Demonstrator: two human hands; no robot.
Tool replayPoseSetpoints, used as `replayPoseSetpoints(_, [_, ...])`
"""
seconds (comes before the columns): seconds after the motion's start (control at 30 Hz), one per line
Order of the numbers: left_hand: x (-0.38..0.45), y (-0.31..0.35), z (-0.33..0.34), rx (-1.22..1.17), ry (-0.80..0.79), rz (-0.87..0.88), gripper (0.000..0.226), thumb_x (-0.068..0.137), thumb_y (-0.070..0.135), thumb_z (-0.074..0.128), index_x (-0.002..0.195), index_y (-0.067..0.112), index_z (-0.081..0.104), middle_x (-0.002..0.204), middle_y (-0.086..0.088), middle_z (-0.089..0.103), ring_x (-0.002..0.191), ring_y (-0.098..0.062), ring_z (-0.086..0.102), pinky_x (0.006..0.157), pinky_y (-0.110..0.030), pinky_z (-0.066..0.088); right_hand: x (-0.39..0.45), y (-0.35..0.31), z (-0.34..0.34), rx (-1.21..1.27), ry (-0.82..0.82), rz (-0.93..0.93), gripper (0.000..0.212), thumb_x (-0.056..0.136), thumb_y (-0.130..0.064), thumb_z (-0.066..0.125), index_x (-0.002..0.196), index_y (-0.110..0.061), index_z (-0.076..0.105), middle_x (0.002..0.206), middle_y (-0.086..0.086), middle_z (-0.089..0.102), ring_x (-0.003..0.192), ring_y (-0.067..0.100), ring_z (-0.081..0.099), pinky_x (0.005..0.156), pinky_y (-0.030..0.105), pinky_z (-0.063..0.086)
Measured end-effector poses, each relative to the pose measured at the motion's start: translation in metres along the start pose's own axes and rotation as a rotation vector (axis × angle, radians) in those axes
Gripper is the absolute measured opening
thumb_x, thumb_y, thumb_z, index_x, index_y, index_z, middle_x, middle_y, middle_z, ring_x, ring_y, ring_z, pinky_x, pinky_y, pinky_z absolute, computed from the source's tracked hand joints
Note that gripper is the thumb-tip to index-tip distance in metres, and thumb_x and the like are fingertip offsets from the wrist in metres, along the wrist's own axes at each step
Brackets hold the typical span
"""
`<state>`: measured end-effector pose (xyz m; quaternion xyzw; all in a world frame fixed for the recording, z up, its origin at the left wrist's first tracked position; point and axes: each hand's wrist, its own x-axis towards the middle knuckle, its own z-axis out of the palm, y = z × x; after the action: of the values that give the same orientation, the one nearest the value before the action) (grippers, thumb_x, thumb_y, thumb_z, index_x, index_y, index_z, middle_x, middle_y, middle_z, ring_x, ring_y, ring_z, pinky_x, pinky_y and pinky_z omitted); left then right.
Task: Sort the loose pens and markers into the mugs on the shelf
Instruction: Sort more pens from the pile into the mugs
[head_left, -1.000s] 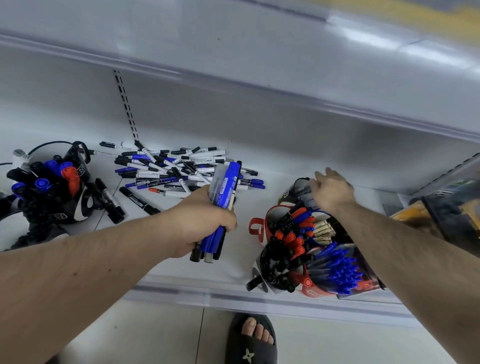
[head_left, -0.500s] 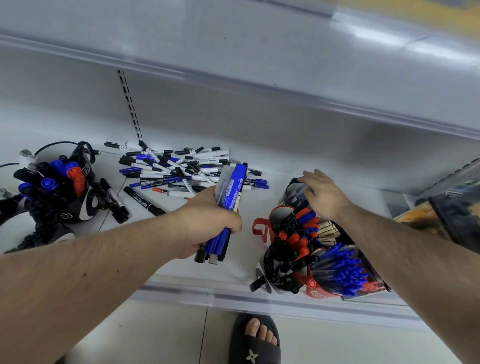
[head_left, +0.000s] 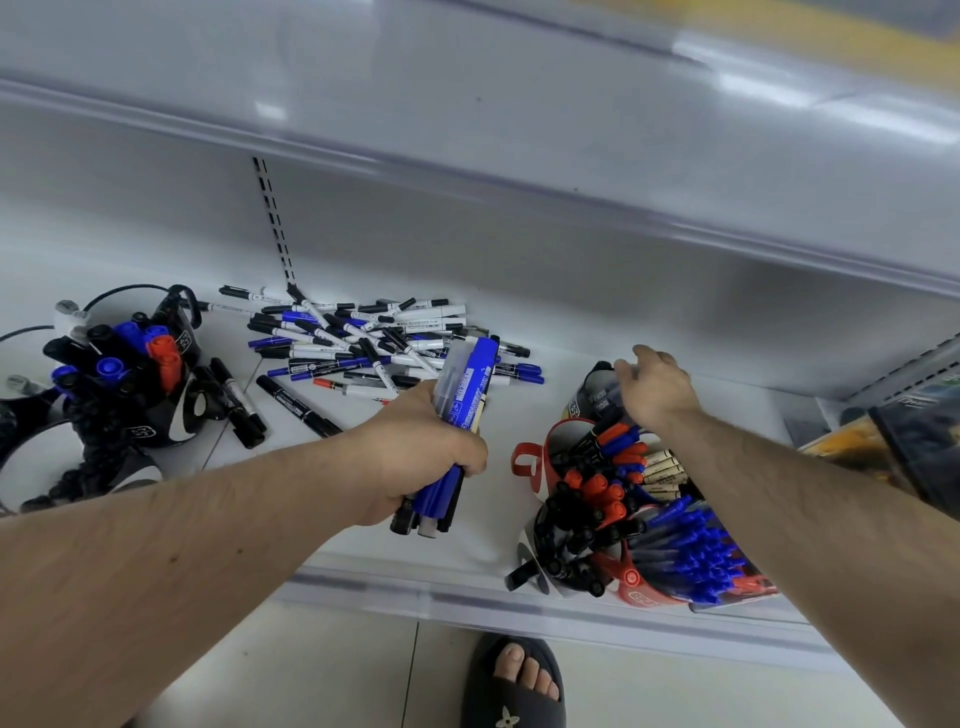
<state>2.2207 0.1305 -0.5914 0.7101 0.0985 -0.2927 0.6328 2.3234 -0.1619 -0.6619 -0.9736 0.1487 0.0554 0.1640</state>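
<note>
Where the white shelf (head_left: 519, 551) runs across the view, items are listed left to right.

Black mugs (head_left: 156, 415), at 9 o'clock: a cluster packed with black, blue and red capped markers; the outermost mug is cut off by the frame edge, so the count is unclear. Two black markers (head_left: 236, 397) lie flat just beside the cluster, on its right.

Loose pile of pens (head_left: 363, 338), at 11 o'clock against the back wall: thin white-barrelled pens with black, blue and a few red caps, crossed over one another. Printing on the barrels is too small to read.

Left hand (head_left: 421, 452), centre: fist wrapped round a bundle of markers (head_left: 457, 410), mostly blue with some black and clear, held upright and tilted toward 1 o'clock. The bundle overlaps the near edge of the loose pile and hides part of it.

Red mug (head_left: 535, 462), at 3 o'clock: handle facing left, filled with black, red and blue markers and some cream-coloured ones. In front of it, touching, stand further containers of black markers and blue-capped pens (head_left: 691, 551); their walls are largely covered by the contents.

Right hand (head_left: 652, 387), at 2 o'clock: fingers bent down over a dark container (head_left: 592, 400) behind the red mug; whether they grip anything cannot be told, as the hand covers the rim.

Dark packaged goods (head_left: 909, 441), far right: blurred, cut off.

Sandalled foot (head_left: 519, 680), at 6 o'clock on the tiled floor.
</note>
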Motion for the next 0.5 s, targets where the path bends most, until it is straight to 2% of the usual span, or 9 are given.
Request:
replayPoseSetpoints(0.1, [-0.002, 0.0, -0.005, -0.012, 0.008, -0.004, 0.031, 0.071, -0.008, 0.069, 0.088, 0.012, 0.054, 0.082, -0.011, 0.055, 0.075, -0.025, 0.055, 0.069, -0.034, 0.049, 0.002, 0.001, 0.002, -0.039, -0.063, -0.063, 0.053, 0.104, -0.034, 0.028, 0.153, -0.015, 0.024, 0.157, 0.011, 0.029, 0.142, 0.033, 0.027, 0.114, 0.044, 0.025])
replayPoseSetpoints(0.2, [-0.005, 0.0, -0.01, -0.037, 0.021, -0.021, 0.036, 0.062, -0.002, 0.073, 0.089, 0.012, 0.053, 0.084, -0.012, 0.056, 0.076, -0.026, 0.055, 0.068, -0.035, 0.049, 0.001, 0.0, 0.001, -0.153, -0.124, -0.069, 0.056, 0.104, -0.039, 0.026, 0.155, -0.02, 0.012, 0.161, 0.005, 0.016, 0.145, 0.033, 0.018, 0.112, 0.052, 0.025])
replayPoseSetpoints(0.3, [-0.012, 0.003, -0.012, -0.066, 0.014, -0.024, 0.057, 0.048, 0.007, 0.07, 0.103, 0.01, 0.056, 0.088, -0.012, 0.056, 0.078, -0.026, 0.055, 0.073, -0.038, 0.05, -0.002, -0.005, -0.006, -0.2, -0.187, -0.045, 0.059, 0.102, -0.048, 0.022, 0.155, -0.025, 0.007, 0.163, 0.004, 0.01, 0.146, 0.034, 0.014, 0.113, 0.055, 0.022])
replayPoseSetpoints(0.37, [-0.016, 0.004, -0.015, -0.098, -0.02, -0.022, 0.062, 0.052, 0.004, 0.07, 0.112, 0.009, 0.055, 0.088, -0.012, 0.055, 0.075, -0.025, 0.054, 0.072, -0.038, 0.049, -0.007, -0.01, -0.017, -0.229, -0.2, -0.059, 0.062, 0.102, -0.051, 0.019, 0.156, -0.023, 0.007, 0.164, 0.003, 0.005, 0.148, 0.032, 0.01, 0.116, 0.053, 0.017])
replayPoseSetpoints(0.4, [-0.018, 0.004, -0.017, -0.123, -0.051, -0.014, 0.056, 0.058, -0.001, 0.07, 0.111, 0.005, 0.055, 0.086, -0.011, 0.054, 0.072, -0.024, 0.053, 0.069, -0.036, 0.048, -0.009, -0.017, -0.026, -0.23, -0.16, -0.084, 0.064, 0.1, -0.053, 0.018, 0.156, -0.02, 0.013, 0.163, 0.004, 0.01, 0.148, 0.032, 0.013, 0.115, 0.052, 0.018])
replayPoseSetpoints(0.43, [-0.02, 0.005, -0.02, -0.149, -0.081, -0.004, 0.045, 0.066, -0.007, 0.068, 0.108, 0.004, 0.055, 0.084, -0.011, 0.053, 0.069, -0.022, 0.053, 0.066, -0.034, 0.048, -0.016, -0.029, -0.04, -0.209, -0.099, -0.105, 0.066, 0.098, -0.055, 0.018, 0.152, -0.016, 0.024, 0.159, 0.006, 0.024, 0.144, 0.033, 0.025, 0.113, 0.049, 0.025])
replayPoseSetpoints(0.5, [-0.03, 0.009, -0.025, -0.198, -0.144, -0.007, 0.034, 0.078, -0.015, 0.06, 0.104, 0.007, 0.057, 0.081, -0.008, 0.054, 0.067, -0.02, 0.053, 0.061, -0.031, 0.049, -0.034, -0.061, -0.068, -0.097, -0.007, -0.112, 0.054, 0.099, -0.047, 0.027, 0.133, -0.013, 0.049, 0.13, 0.006, 0.053, 0.115, 0.028, 0.053, 0.097, 0.035, 0.041])
